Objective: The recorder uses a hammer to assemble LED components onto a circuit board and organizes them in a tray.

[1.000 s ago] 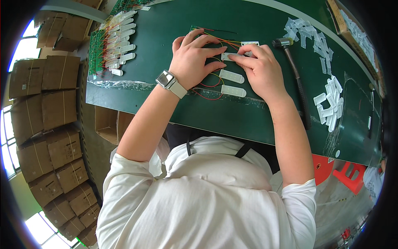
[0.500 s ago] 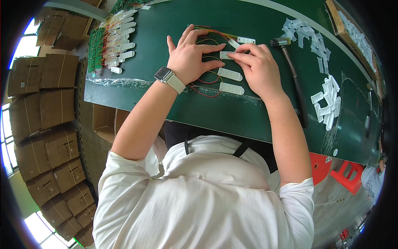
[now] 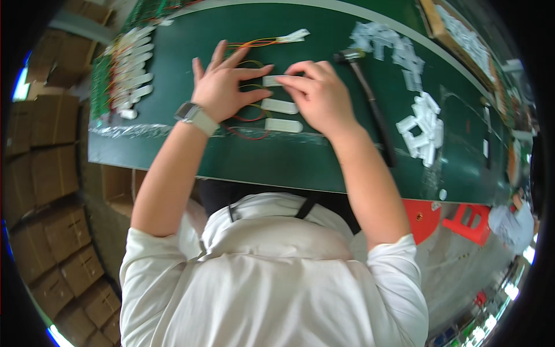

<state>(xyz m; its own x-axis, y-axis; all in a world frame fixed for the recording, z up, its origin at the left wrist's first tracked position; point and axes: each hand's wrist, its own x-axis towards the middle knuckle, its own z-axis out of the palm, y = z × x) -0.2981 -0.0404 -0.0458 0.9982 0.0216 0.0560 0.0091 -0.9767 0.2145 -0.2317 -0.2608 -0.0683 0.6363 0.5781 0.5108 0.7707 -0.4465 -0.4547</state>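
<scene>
My right hand [image 3: 324,97] pinches the right part of a small white plastic case [image 3: 272,81] on the green table. Spread fingers on my left hand [image 3: 222,87] leave the index finger and thumb at either side of the case's left end, with thin wires running beneath the hand. Two similar white cases, a middle one [image 3: 280,106] and a nearer one [image 3: 284,125], lie in a row toward me, with red and yellow wires at their left ends. Beyond my hands lie narrow white strips [image 3: 293,36] on orange-red wires. The fingers partly hide the held case.
A hammer [image 3: 372,104] lies right of my right hand. Farther right are piles of translucent pieces [image 3: 404,49] and white plastic covers [image 3: 425,130], with an open carton [image 3: 442,34] behind. Wired green circuit boards [image 3: 101,87] with white strips [image 3: 136,63] sit at the left.
The view has shifted, so the table appears farther left. The wired white strips have swung away from my hands toward the far side. My right hand remains at the case.
</scene>
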